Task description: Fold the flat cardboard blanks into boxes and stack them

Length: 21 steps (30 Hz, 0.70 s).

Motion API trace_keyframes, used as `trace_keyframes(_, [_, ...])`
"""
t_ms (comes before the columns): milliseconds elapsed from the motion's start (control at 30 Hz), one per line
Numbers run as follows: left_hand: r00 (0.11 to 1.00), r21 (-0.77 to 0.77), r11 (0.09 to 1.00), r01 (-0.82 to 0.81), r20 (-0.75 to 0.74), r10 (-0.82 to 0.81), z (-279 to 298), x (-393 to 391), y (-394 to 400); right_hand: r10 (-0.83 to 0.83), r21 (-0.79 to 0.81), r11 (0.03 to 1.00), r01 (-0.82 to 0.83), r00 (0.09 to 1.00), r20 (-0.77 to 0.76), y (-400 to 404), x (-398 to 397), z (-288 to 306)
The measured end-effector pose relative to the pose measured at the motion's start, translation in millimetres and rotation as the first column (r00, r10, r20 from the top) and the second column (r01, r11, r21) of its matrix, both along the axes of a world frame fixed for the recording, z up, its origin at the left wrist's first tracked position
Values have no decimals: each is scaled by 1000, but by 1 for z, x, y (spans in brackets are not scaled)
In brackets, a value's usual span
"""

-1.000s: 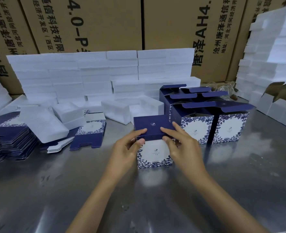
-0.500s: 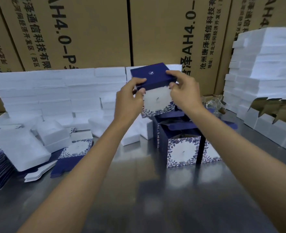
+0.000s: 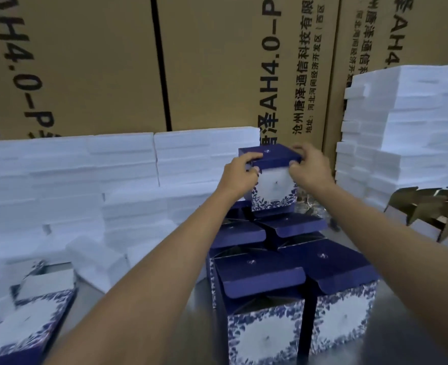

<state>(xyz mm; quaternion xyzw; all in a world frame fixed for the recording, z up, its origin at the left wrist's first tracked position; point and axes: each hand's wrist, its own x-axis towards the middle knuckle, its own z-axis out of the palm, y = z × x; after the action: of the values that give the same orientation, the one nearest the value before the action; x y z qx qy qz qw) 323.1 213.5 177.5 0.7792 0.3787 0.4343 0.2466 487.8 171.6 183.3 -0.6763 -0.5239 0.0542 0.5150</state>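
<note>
The left hand (image 3: 240,171) and right hand (image 3: 308,168) each pinch a top corner of the folded box (image 3: 272,177), fingers curled over its dark blue lid and thumbs against the patterned front. The box hangs in the air, apart from everything, above and behind the group of finished boxes (image 3: 291,285) on the steel table (image 3: 180,333).

The step in hand looks like stacking. To do it well, I would keep the box level, bring it straight down so its base sits square on the lids below, and let go only once it rests flat. The lids beneath have tabs sticking up unevenly, so a tilted landing could slide or tip.

Counting outward from the held box: one box in hand; at least four finished boxes below it, two in front and two behind, the rear ones partly hidden. Left of that group, near the bottom edge, lies one blank (image 3: 30,320), blurred. White foam slabs (image 3: 112,175) stand in long stacks behind and left of the boxes, with another tall pile (image 3: 407,127) to the right, too many to count. Three brown cartons (image 3: 217,61) form the back wall.
</note>
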Motion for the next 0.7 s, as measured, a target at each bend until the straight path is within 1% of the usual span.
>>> trace_keyframes(67, [995,4,1000,-3,-99,3,-13,4,17,55,-119,991,-55,998,-5,13,5,-17])
trace_keyframes(133, [987,-8,1000,-22,-162,20,-20,2,30,118,-217,969,-114,993,5,23,7,-30])
trace_keyframes(267, [974,-52,998,-27,-226,14,-20,-3,38,135,-276,954,-115,989,55,32,5,-37])
trace_keyframes(333, [976,-66,997,-28,-219,13,-16,-7,32,75,-286,958,-26,984,160,31,-1,-33])
trace_keyframes(400, [980,-75,997,-36,-199,21,-14,-14,24,12,-258,964,63,961,276,24,-12,-25])
trace_keyframes(467, [979,-72,997,-42,-200,27,-14,-24,16,12,-254,963,88,929,369,14,-29,-14])
trace_keyframes(533, [974,-58,998,-30,-224,16,-10,-36,4,66,-305,949,84,890,452,3,-52,-1])
trace_keyframes(600, [973,-43,999,-20,-232,9,-1,-53,-9,168,-365,931,15,868,467,-9,-84,11])
trace_keyframes(700, [987,-31,997,-70,-144,65,12,-90,-32,337,-403,899,-170,857,390,-29,-137,23])
